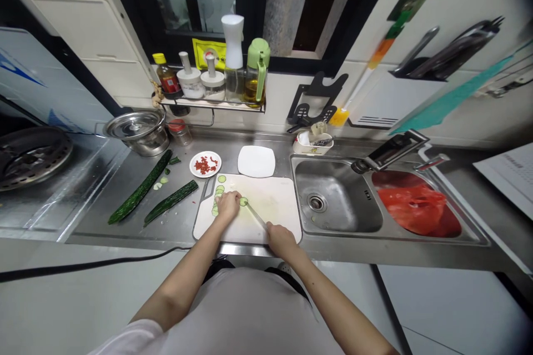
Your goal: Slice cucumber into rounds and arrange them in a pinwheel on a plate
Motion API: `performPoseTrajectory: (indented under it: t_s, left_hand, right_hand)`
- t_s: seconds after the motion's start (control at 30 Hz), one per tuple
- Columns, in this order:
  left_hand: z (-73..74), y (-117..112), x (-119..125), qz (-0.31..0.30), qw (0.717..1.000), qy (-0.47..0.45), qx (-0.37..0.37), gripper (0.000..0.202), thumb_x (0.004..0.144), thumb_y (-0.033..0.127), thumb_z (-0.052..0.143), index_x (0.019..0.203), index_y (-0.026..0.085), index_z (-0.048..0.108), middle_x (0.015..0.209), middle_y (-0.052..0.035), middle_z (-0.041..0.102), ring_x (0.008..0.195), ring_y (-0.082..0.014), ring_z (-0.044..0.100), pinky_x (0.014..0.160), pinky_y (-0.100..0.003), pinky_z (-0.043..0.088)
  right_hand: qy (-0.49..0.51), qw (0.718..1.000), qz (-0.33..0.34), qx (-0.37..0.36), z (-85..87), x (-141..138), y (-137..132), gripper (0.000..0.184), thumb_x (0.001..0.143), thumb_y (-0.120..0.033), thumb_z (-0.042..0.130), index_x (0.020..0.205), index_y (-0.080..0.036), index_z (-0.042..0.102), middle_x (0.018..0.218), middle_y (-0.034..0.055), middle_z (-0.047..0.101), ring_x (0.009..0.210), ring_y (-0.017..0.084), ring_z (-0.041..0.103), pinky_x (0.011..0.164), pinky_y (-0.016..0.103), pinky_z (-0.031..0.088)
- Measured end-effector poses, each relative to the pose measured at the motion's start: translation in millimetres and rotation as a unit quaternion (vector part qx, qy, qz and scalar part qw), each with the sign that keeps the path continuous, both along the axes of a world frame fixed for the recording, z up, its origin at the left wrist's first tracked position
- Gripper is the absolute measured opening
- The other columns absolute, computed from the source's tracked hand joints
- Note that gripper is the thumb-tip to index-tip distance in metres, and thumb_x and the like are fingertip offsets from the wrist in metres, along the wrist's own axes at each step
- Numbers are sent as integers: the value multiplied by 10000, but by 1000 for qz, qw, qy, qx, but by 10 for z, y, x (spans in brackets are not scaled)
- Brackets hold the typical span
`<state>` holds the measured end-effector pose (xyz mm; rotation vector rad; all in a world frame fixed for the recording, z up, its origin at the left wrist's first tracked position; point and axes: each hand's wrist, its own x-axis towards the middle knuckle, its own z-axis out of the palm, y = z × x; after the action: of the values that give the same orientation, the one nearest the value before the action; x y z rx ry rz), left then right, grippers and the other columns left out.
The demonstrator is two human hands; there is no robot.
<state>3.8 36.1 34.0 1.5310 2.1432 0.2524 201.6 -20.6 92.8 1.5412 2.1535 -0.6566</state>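
My right hand (282,239) is wrapped round the handle of a kitchen knife (257,216), its blade pointing up and left across a white cutting board (278,194). Near the blade's tip is a round cucumber slice (244,201), pinched at the fingertips of my left hand (228,205). More cucumber slices (219,191) lie in a row along the board's left side, partly covered by that hand. Left of the board rest a cut cucumber piece (171,202) and a longer whole cucumber (141,188), with small trimmed bits (164,179) beside them.
Behind the board stand a white plate of chopped red pieces (205,165) and a white square plate (256,161). A lidded steel pot (144,132) is at back left. The steel sink (341,199) lies right, with a red plastic bag (412,208) in its second basin.
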Motion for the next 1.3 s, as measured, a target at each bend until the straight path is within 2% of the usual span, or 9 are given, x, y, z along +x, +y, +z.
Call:
performPoseTrajectory:
  t_s: [0.27,0.63,0.9,1.3]
  left_hand:
    - [-15,14,6,-3,1000,0,1,273,848,158,469,926,260,710,1004,-69,717,1058,-255,591,929,-411,328]
    - [1,34,15,-11,1000,-8,-8,269,845,171,465,925,242,712,1005,-82,718,1074,-258,581,938,-412,318]
    - [-65,44,12,-5,1000,-4,-12,272,853,185,469,966,255,707,1033,-74,712,1087,-248,571,944,-395,303]
    - [-44,45,26,16,1000,-10,-15,290,838,160,468,956,273,708,1033,-60,713,1089,-248,567,937,-401,296]
  right_hand:
    - [4,1000,19,5,25,-25,82,288,919,-129,341,1121,-129,546,999,171,677,981,247,655,757,324,474]
    - [0,1000,17,14,-42,-101,116,346,878,-74,335,1145,-121,550,1010,177,677,986,250,658,746,320,484]
    - [7,1000,10,25,-65,-109,91,368,860,-48,340,1146,-118,560,1003,182,679,992,258,657,764,333,485]
    - [-3,1000,6,17,49,-100,75,387,860,-50,346,1162,-128,575,1055,194,673,1028,260,646,785,339,477]
